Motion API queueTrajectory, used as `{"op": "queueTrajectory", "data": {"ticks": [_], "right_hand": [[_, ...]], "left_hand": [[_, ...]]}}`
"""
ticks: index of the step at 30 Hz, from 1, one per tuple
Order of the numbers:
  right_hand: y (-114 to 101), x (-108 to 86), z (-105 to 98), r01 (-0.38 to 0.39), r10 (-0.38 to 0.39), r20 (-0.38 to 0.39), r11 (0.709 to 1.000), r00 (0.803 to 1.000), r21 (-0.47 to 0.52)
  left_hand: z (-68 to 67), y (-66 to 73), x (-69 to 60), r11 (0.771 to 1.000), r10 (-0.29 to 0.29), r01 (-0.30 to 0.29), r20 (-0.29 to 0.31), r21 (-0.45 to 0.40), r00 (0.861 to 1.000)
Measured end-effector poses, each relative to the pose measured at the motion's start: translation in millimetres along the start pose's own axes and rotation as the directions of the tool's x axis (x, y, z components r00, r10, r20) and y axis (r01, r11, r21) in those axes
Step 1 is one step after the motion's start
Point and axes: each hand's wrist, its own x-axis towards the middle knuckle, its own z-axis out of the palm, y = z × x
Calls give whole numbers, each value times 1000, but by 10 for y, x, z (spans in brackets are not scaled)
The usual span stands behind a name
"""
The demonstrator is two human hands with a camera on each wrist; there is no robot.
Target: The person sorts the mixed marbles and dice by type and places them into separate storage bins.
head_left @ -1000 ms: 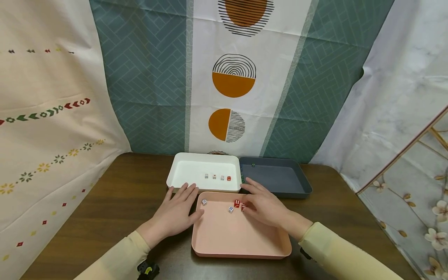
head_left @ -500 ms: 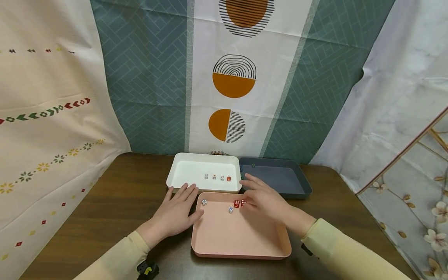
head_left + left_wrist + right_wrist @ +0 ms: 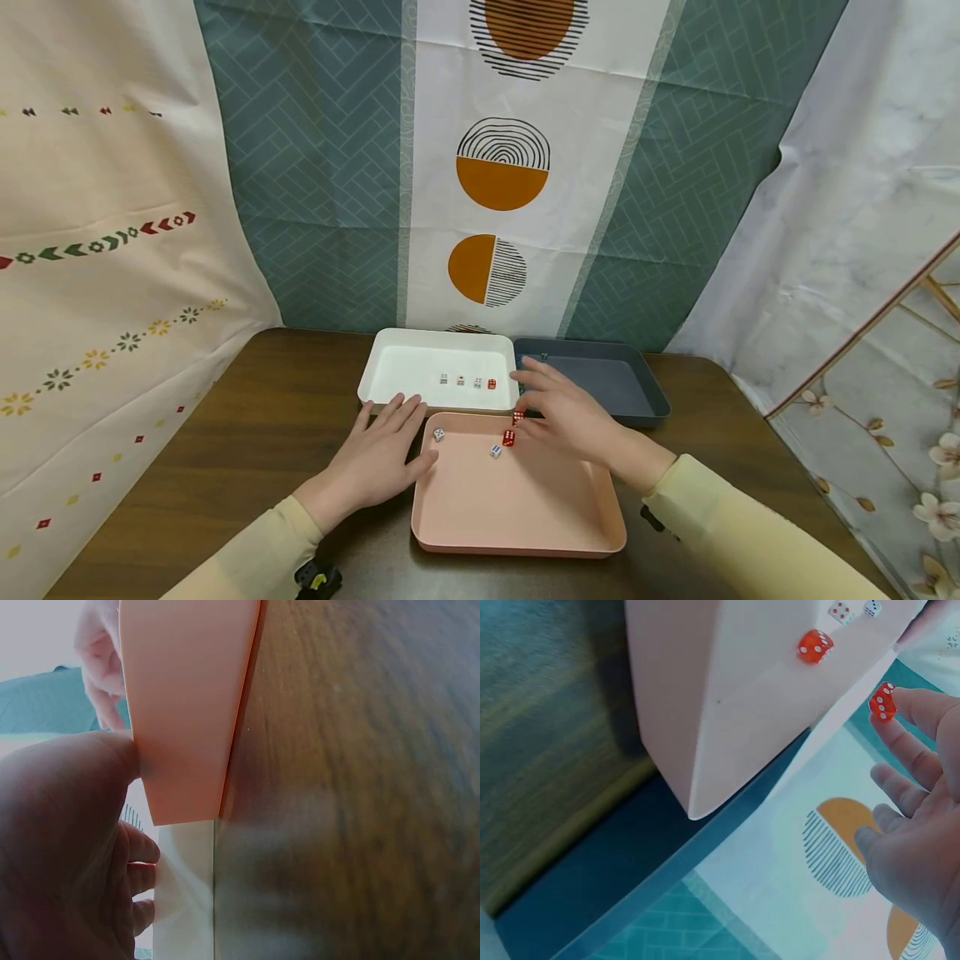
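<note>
Between thumb and index fingertip my right hand (image 3: 573, 421) pinches a red die (image 3: 883, 702), raised above the far rim of the pink tray (image 3: 517, 508). Another red die (image 3: 509, 437) lies in that tray, close to a white die (image 3: 496, 451). A second white die (image 3: 438, 434) sits in the far left corner. My left hand (image 3: 375, 462) has its fingers spread, its thumb at the pink tray's left rim. Its fingertips are at the front edge of the white tray (image 3: 397, 367), which holds a short row of white dice and one red die (image 3: 491, 383).
A dark grey-blue tray (image 3: 600, 379) stands right of the white one, with a small green die (image 3: 544, 356) near its back and more small dice by its left wall, partly hidden. All trays stand on a brown wooden table (image 3: 225, 467). Patterned cloth (image 3: 322, 167) hangs behind.
My right hand has lifted the red die off the pink tray's floor and moved it slightly away from me, toward the white tray. My left hand stays in place.
</note>
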Motion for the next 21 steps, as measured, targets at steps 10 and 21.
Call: {"op": "queueTrajectory", "data": {"ticks": [10,21], "right_hand": [[-48,182,-59,3,-3,-18,1000,1000,9],[-91,417,-65,-25,24,35,999,999,24]], "left_hand": [[-6,4,1,1000,-3,3,4,2,1000],[5,2,12,1000,-8,8,6,9,1000]]}}
